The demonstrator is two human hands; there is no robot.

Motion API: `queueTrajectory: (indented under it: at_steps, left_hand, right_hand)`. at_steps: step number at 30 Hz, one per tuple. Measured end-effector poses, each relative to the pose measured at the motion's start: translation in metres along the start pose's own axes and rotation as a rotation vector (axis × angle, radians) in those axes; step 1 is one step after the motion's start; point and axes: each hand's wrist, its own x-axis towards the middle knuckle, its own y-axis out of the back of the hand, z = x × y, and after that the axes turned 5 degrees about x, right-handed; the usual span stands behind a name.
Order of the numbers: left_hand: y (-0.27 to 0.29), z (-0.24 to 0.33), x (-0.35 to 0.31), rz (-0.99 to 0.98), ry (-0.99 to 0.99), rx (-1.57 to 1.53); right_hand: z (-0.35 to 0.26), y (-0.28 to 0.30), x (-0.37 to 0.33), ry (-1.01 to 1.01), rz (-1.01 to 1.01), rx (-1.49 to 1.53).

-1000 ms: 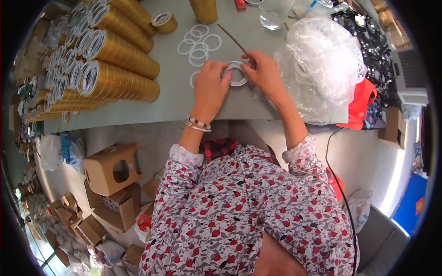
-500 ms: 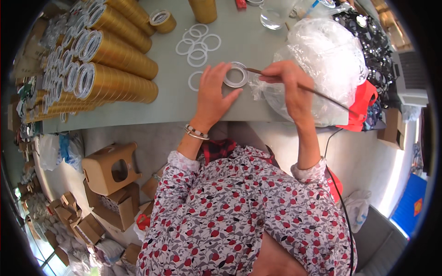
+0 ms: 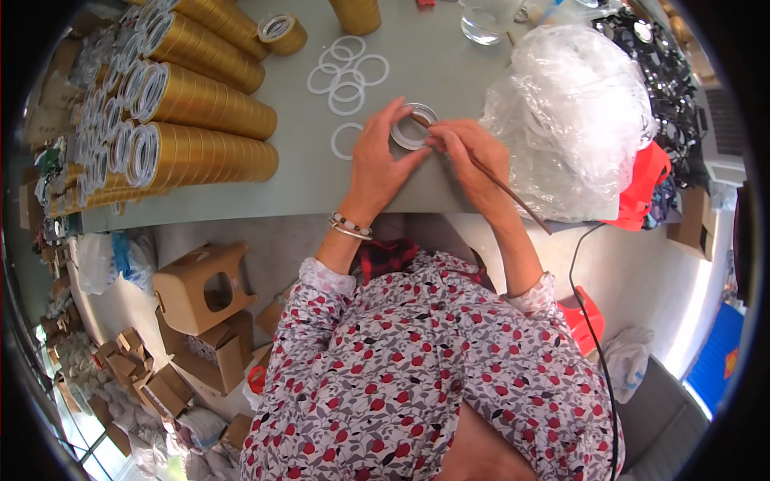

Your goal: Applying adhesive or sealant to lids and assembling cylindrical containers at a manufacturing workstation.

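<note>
The small tape roll lay on the grey table, a little above the middle of the frame. The left hand pinched its rim with curled fingers. The right hand was closed around a thin stick, its tip at the roll's inner edge. To work well, the roll should be kept flat and steady, and the tip should press gently. White rings lay near, toward upper left.

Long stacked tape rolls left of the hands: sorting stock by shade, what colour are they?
Gold, with pale white-rimmed ends; the long stacked tape rolls show best in the head view.
</note>
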Motion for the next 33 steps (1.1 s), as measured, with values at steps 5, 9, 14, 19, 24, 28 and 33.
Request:
queueTrajectory:
  at_steps: [5, 9, 14, 19, 24, 28, 33]
  left_hand:
    - [0.001, 0.002, 0.001, -0.086, 0.080, -0.103]
    - [0.001, -0.005, 0.002, -0.077, 0.005, -0.045]
    - [0.003, 0.000, 0.005, -0.077, 0.033, 0.017]
    - [-0.002, -0.005, 0.008, -0.039, -0.092, 0.005]
    - [-0.004, -0.006, 0.006, -0.010, -0.103, -0.017]
    - [-0.007, -0.008, 0.008, -0.014, -0.140, -0.032]
    - [-0.008, -0.009, 0.007, -0.004, -0.177, -0.004]
  right_hand:
    - [0.001, 0.010, 0.002, -0.133, -0.131, 0.098]
    - [-0.003, 0.034, 0.025, -0.339, -0.342, 0.166]
    - [-0.032, 0.055, 0.079, -0.462, -0.559, 0.034]
    - [-0.059, 0.037, 0.085, -0.310, -0.672, -0.358]
    - [-0.050, 0.026, 0.020, 0.254, -0.485, -0.689]
    - [-0.038, 0.018, -0.001, 0.245, -0.310, -0.605]
    - [-0.023, 0.017, 0.011, 0.062, -0.190, -0.317]
